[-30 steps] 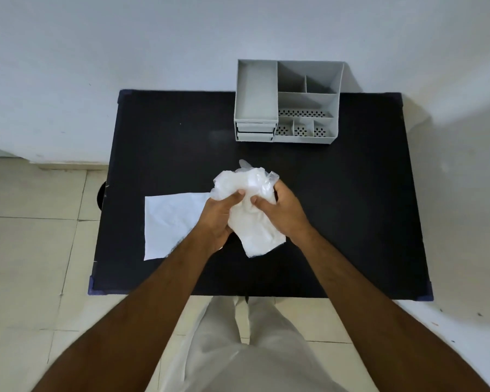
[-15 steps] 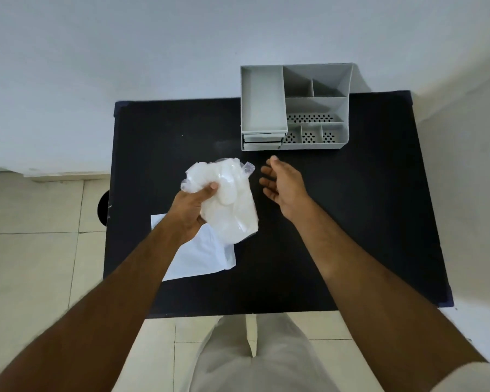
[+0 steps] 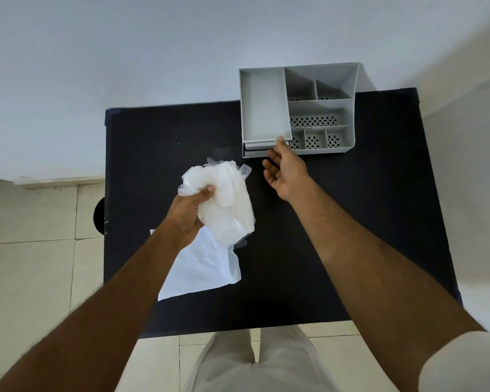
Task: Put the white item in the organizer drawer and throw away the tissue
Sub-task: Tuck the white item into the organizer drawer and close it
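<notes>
My left hand (image 3: pixel 188 213) grips a crumpled white item in clear plastic wrap (image 3: pixel 224 199), held above the black table (image 3: pixel 337 222). A flat white tissue (image 3: pixel 201 267) lies on the table under that hand, near the left front. The grey organizer (image 3: pixel 297 111) stands at the table's back edge, with its drawers (image 3: pixel 256 149) low on the left front. My right hand (image 3: pixel 286 171) is open, its fingertips touching the drawer fronts just under the tall left compartment. The drawers look closed or barely out.
The organizer has several perforated compartments on its right side. A white wall rises behind the table. Tiled floor lies to the left and front, and a dark round object (image 3: pixel 99 215) sits at the table's left edge. My legs stand at the front edge.
My right hand let go of the white item and reached forward to the drawer fronts. My left hand kept the item and shifted left, over the tissue.
</notes>
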